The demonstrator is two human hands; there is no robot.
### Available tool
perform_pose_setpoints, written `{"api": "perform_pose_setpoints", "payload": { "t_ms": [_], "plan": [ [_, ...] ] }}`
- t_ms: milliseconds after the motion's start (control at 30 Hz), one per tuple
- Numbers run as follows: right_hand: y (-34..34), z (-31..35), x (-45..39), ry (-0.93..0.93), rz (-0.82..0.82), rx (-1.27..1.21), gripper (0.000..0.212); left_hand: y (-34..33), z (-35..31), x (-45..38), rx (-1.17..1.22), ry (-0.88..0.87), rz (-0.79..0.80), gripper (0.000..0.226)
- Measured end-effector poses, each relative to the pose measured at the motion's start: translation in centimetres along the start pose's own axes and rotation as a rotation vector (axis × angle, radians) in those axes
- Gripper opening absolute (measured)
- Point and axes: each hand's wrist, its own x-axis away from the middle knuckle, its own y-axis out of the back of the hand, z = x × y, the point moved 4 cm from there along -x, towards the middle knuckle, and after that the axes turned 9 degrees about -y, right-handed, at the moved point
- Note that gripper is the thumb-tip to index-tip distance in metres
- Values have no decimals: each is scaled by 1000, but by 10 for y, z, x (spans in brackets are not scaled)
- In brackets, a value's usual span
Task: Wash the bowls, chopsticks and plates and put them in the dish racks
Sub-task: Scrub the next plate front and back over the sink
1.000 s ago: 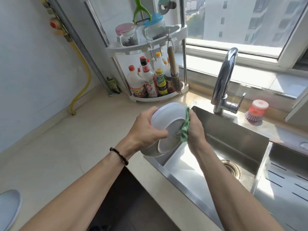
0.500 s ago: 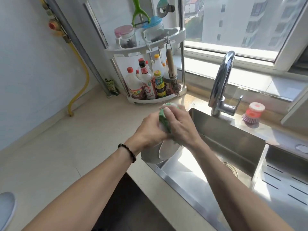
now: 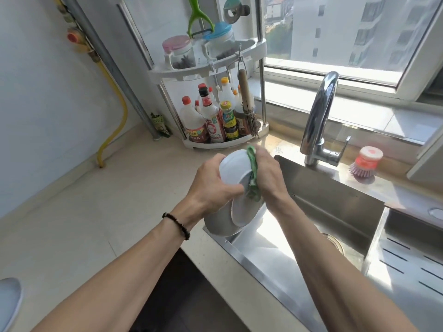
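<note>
A white bowl is held on its side over the near-left corner of the stainless steel sink, its base turned up and toward the camera and its mouth facing away and down to the right. A second, greyer bowl or dish sits just beneath and against it, also tipped on edge; whether the two are nested cannot be told. The left hand grips the bowl from the left, fingers curled round its wall, a dark beaded bracelet on the wrist. The right hand clasps a green scouring cloth and presses it against the bowl's right edge, so the cloth lies between palm and rim. Behind the hands a white corner rack stands on the beige countertop; its lower tier holds sauce and vinegar bottles with red and yellow caps, whose labels carry print too small to read, and a bamboo pot brush hangs beside them. The upper tier holds spice jars with pink and blue lids, and a green peeler hangs above. A chrome tap rises behind the sink, and a red-topped dish brush stands to its right on the ledge. A slotted steel drainer fills the sink's right section. A yellow gas hose runs down the left wall.
</note>
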Motion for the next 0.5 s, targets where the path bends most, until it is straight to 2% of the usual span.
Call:
{"api": "perform_pose_setpoints", "payload": {
  "t_ms": [67, 100, 167, 233, 300, 367, 433, 500],
  "plan": [
    [-13, 6, 8, 121, 72, 92, 35, 2, -2, -1, -26, 1, -1, 52],
    [-17, 3, 8, 115, 101, 78, 35, 3, -4, -2, -52, -13, 12, 52],
    [-15, -5, 4, -36, 99, -67, 37, 8, -9, -1, -79, -61, 28, 52],
    [-6, -24, -5, -318, 91, -351, 41, 12, -14, 4, -33, -103, 20, 51],
    [1, -39, -11, -426, 59, -476, 33, 16, -16, 9, 54, -116, -4, 54],
    [9, -41, -16, -412, 42, -413, 27, 21, -9, 11, 176, -57, 12, 58],
    [17, -34, -21, -368, 52, -314, 31, 25, -3, 11, 275, 34, 152, 58],
    [22, -17, -22, -257, 119, -97, 36, 22, -1, 6, 266, 103, 322, 51]
  ]
}}
